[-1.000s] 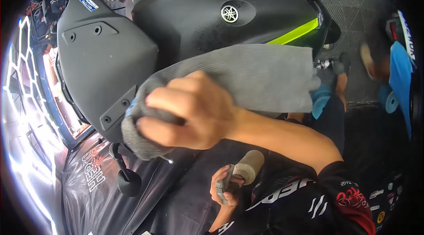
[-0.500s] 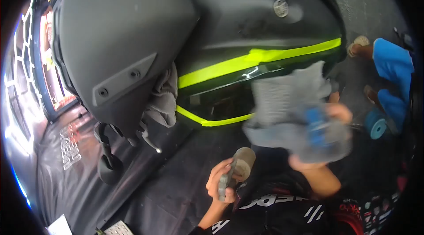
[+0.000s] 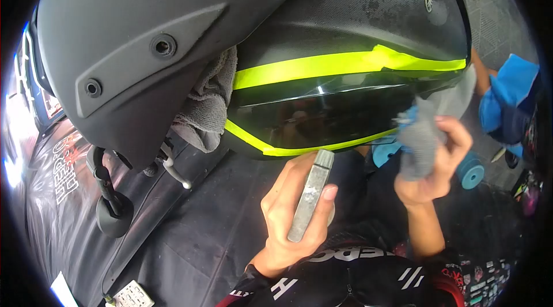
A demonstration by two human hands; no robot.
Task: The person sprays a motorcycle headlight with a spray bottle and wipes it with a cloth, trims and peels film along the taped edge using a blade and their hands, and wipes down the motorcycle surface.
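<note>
My left hand (image 3: 294, 203) is wrapped round a pale grey, worn bar-like piece (image 3: 311, 197) and holds it upright below the panel. A rounded part behind the bar is mostly hidden by my fingers. My right hand (image 3: 435, 166) grips a bunched grey cloth (image 3: 419, 140) with some blue on it, near the right end of the panel; motion blurs the cloth. In front of both hands is a glossy black panel (image 3: 322, 114) on a motorcycle, bordered by neon yellow tape (image 3: 305, 70). Droplet-like marks dot the matte dark tank (image 3: 368, 16) above.
A grey towel (image 3: 207, 105) is tucked under the large dark fairing (image 3: 132, 24). A lever (image 3: 175, 174) and mirror (image 3: 115, 212) jut out at left. Another person in blue clothing (image 3: 510, 93) is at right, by a teal roll (image 3: 471, 171). A white power strip (image 3: 132, 295) lies at lower left.
The cloth, spread wide in front of the panel before, is now bunched in my right hand. My left hand has risen closer to the panel with the grey piece. The view has shifted.
</note>
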